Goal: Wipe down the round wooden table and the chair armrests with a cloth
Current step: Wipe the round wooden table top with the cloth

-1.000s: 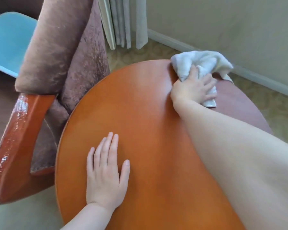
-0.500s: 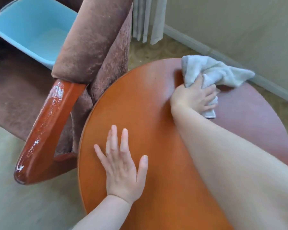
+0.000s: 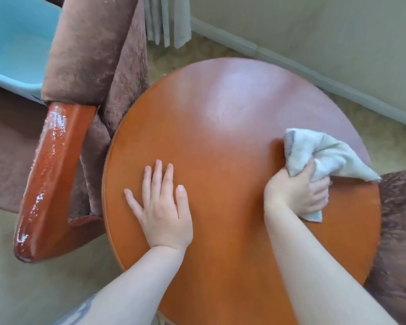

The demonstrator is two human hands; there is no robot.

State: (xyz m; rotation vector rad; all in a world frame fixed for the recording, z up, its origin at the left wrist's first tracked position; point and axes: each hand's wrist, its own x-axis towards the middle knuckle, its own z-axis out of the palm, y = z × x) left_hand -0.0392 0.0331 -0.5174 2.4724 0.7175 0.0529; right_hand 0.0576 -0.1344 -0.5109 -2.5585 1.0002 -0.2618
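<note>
At my far left the chair's glossy wooden armrest (image 3: 49, 181) runs alongside the round table (image 3: 220, 118), its brown upholstery touching the table's left edge. My left hand (image 3: 161, 207) lies flat on the wood, fingers spread, holding nothing. The centre and far half of the top are bare. My right hand (image 3: 297, 193) is closed around the bunched cloth (image 3: 324, 156), pressed down near the right rim, a loose corner overhanging beside a second brown chair (image 3: 401, 231).

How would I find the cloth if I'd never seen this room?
Find the round orange wooden table in the middle. Go to its right edge, where the right hand grips the cloth. It is the only pale, crumpled, soft thing lying on the smooth wood.
</note>
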